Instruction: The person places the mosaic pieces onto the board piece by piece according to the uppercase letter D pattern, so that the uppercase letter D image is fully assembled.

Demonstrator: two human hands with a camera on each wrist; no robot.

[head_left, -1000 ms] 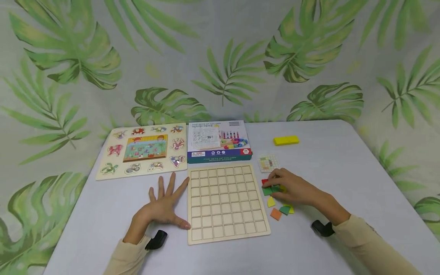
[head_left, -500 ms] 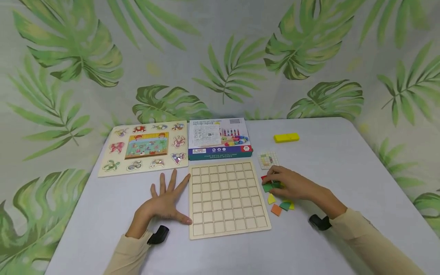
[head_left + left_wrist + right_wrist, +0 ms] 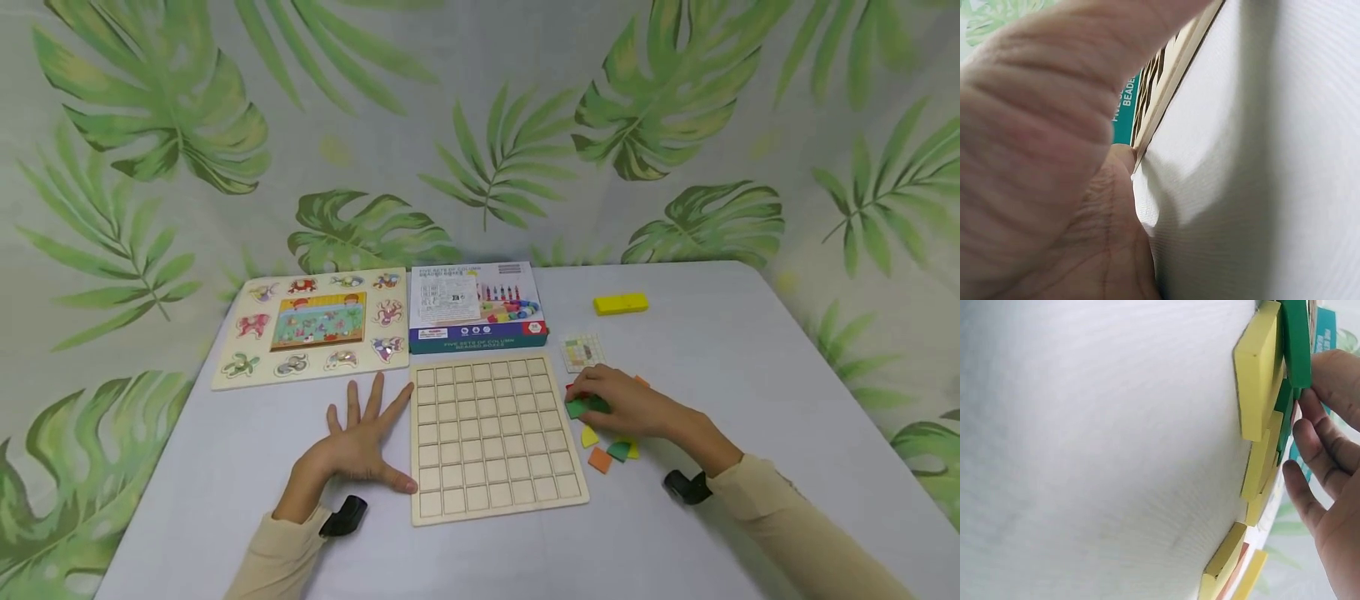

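My left hand [image 3: 358,450] lies with fingers spread, its forefinger and thumb tips at the left edge of a wooden grid board [image 3: 491,437]. That board's square cells hold no tiles. To its right, my right hand [image 3: 626,402] pinches a green tile [image 3: 1297,344] between thumb and fingers, low over a cluster of small coloured tiles. Around that hand are a red tile [image 3: 572,388], a yellow quarter-round tile [image 3: 589,437], an orange square tile [image 3: 600,460] and a green quarter-round tile [image 3: 618,451]. Yellow tiles [image 3: 1259,375] lie beside it in the right wrist view.
Behind the board stands a flat beaded-toy box [image 3: 477,308]. A sea-animal peg puzzle [image 3: 311,329] is at the back left. A small pattern card [image 3: 583,353] lies beyond the right hand, with a yellow block [image 3: 621,303] farther back.
My right hand has shifted slightly left, the green tile moving with it, and an orange tile shows behind the hand. My left hand stays by the board.
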